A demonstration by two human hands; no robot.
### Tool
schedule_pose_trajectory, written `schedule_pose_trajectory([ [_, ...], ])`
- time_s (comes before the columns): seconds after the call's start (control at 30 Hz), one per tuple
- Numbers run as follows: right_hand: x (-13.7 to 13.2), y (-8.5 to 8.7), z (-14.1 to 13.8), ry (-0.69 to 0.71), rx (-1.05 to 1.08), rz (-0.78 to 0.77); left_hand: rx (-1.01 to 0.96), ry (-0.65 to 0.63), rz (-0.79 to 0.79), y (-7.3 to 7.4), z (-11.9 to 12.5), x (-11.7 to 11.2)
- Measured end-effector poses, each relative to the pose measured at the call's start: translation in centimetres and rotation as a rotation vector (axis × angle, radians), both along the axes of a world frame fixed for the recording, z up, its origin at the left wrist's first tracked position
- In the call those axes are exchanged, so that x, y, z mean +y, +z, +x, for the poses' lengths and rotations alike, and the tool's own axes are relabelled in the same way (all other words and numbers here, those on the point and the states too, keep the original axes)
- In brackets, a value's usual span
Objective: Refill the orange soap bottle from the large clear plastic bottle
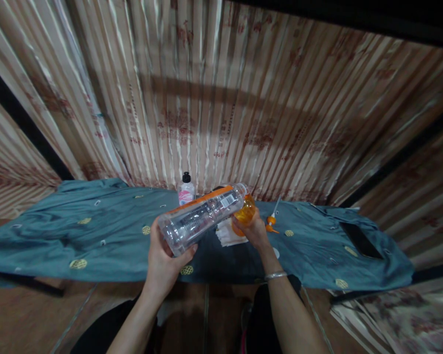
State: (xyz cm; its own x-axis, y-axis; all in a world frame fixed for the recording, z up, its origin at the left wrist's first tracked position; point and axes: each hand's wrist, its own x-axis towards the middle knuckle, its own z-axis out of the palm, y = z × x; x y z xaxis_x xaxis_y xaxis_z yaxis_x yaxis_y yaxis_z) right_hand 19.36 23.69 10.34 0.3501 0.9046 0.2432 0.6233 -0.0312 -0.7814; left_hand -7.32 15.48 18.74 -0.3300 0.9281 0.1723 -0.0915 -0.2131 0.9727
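Reading the clock from the middle of the clear bottle, with twelve at the top of our view, we see a worktop stretching from nine to three under a wrinkled teal cloth. Yellow ovals and small pale marks dot the cloth, whose edge hangs loosely toward us. A pleated beige curtain with reddish prints fills twelve o'clock and wraps round both sides. We count black poles at ten and two, and a dark bar crosses the upper right. At six lies a brown floor with pale joints.

Over the worktop, the left hand has its grip curled around the base end of the clear bottle, which slants with its mouth toward two. The right hand has its grip closed about an amber bottle just beside that mouth; we cannot tell whether the two bottles touch.

Near eleven stands a black-capped bottle with a pink label. A white cloth lies near four, partly behind the right hand. At three we find an orange pump head with its tube, and farther out a flat black slab.
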Motion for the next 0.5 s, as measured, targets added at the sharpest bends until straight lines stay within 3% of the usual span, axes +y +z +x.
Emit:
schedule_pose_trajectory([
  [0.5, 0.09, -0.22, 0.02, -0.006, -0.013, -0.005, 0.025, -0.015, 0.022, -0.2, -0.07, 0.01],
])
